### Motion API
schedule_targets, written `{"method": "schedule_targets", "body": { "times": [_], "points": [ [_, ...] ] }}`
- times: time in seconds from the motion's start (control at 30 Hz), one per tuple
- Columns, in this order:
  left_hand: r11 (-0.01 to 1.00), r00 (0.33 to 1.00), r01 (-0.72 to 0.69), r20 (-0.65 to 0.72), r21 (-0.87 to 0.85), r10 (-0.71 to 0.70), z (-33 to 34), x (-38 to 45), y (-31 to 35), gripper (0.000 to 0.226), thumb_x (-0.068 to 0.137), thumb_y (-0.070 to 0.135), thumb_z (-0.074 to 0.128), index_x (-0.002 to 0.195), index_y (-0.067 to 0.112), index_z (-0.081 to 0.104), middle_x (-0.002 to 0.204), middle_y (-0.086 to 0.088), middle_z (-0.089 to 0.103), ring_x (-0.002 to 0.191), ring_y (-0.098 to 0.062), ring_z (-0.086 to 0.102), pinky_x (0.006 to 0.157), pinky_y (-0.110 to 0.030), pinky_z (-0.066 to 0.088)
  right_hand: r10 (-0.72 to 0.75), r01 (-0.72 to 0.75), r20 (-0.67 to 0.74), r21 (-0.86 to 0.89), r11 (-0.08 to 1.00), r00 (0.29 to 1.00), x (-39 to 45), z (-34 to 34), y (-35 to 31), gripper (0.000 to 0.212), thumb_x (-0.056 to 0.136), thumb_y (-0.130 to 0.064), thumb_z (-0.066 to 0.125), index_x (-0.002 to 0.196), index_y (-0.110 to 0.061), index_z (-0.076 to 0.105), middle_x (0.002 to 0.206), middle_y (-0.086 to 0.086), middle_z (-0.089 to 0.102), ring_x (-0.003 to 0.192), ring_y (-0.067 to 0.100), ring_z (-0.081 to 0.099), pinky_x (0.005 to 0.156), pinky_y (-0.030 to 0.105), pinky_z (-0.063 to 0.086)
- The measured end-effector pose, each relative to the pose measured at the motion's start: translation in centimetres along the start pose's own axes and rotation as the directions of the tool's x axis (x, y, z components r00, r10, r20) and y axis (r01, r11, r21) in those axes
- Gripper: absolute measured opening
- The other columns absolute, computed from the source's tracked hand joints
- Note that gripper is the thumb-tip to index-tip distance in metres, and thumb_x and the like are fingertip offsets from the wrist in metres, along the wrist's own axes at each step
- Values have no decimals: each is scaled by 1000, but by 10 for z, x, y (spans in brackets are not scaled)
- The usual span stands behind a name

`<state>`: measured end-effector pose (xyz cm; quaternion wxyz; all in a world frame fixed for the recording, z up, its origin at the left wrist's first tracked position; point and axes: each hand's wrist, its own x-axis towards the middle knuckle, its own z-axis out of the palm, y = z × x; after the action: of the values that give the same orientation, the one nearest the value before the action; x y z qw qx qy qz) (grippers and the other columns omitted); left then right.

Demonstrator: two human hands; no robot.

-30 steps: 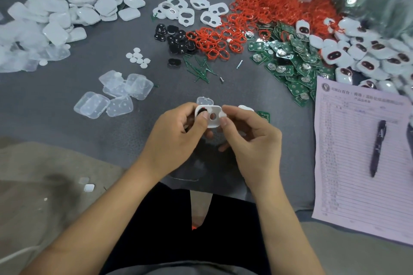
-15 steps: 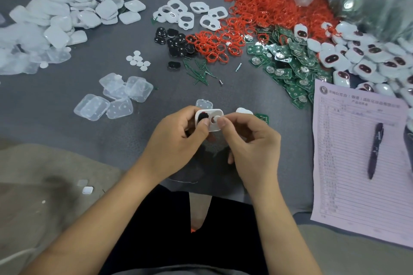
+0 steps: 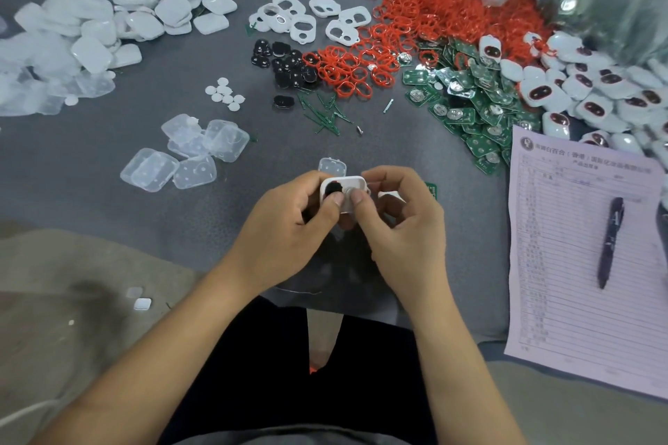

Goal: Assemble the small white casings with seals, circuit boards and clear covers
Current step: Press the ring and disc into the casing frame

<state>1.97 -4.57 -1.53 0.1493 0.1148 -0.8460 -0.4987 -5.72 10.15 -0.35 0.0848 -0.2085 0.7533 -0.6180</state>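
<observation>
- Person sitting at the grey worktop (image 3: 90,191), both hands working just above its near edge.
- Left hand (image 3: 285,224) gripping the white casing (image 3: 349,188) from the left, thumb pressing a black insert (image 3: 332,188) into the left opening.
- Right hand (image 3: 401,220) gripping the casing's right side, thumb pressing on the round opening.
- Step looks like seating inserts in the casing; next probably calling for a red seal (image 3: 358,76), then a circuit board (image 3: 480,108).
- One clear cover (image 3: 332,167) lying just behind the casing, more clear covers (image 3: 188,159) to the left.
- Form sheet (image 3: 578,300) with pen (image 3: 609,238) lying at right.
- Versus a second ago: black insert now sitting in the formerly empty opening, thumbs pressing closer.
</observation>
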Motion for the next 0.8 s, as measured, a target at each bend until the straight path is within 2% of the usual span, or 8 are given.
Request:
{"method": "schedule_targets", "body": {
  "times": [0.07,0.17,0.33,0.43,0.5,0.7,0.8],
  "points": [
    [1000,1000,2,5,-8,-2,-1,0,0,21,103,44,50,113,35,66,90,21,71,75,-9,69,63,-32,53,-5,5,23,-28,1000,1000,1,-1,0,9,96,-14,72,104,-19,70,90,-3,73,75,24,73,64,36,57],
    [1000,1000,12,15,-16,-12,0,0,2,21,103,45,48,115,38,65,91,22,72,76,-6,70,64,-32,54,19,-18,40,-22,1000,999,2,-3,0,9,97,-15,70,104,-21,71,89,-3,72,74,25,72,56,34,53],
    [1000,1000,26,16,-14,-26,0,0,3,27,103,45,49,117,31,67,88,18,74,77,-13,71,66,-40,56,34,-34,54,-7,999,998,3,-3,1,10,98,-12,68,103,-21,68,89,-1,71,72,28,70,55,33,49],
    [1000,1000,-2,10,-1,2,1,-1,3,16,105,38,56,113,31,68,84,21,73,78,-6,72,65,-21,52,19,-21,79,18,1000,997,3,-1,3,12,98,-7,65,103,-17,66,91,2,69,73,32,68,61,42,54],
    [1000,1000,-16,-8,6,16,2,-1,3,12,105,33,59,110,31,69,81,20,73,76,-4,71,64,-11,46,3,-5,103,23,1000,995,2,0,3,16,97,-4,63,105,-18,65,92,-1,68,74,31,67,66,42,56],
    [1000,1000,-13,-2,10,13,0,1,3,15,104,36,57,109,31,71,81,16,71,75,-11,69,61,-15,47,-24,28,129,-33,999,991,2,0,5,22,96,-2,62,107,-19,69,89,-10,67,67,19,61,62,21,47],
    [1000,1000,-3,17,-18,4,-1,0,5,25,101,43,53,111,29,71,83,14,72,75,-15,69,62,-24,52,-33,36,111,-18,999,993,0,0,6,20,96,-4,63,107,-19,69,92,-8,69,72,18,65,64,29,55]
  ]
}}
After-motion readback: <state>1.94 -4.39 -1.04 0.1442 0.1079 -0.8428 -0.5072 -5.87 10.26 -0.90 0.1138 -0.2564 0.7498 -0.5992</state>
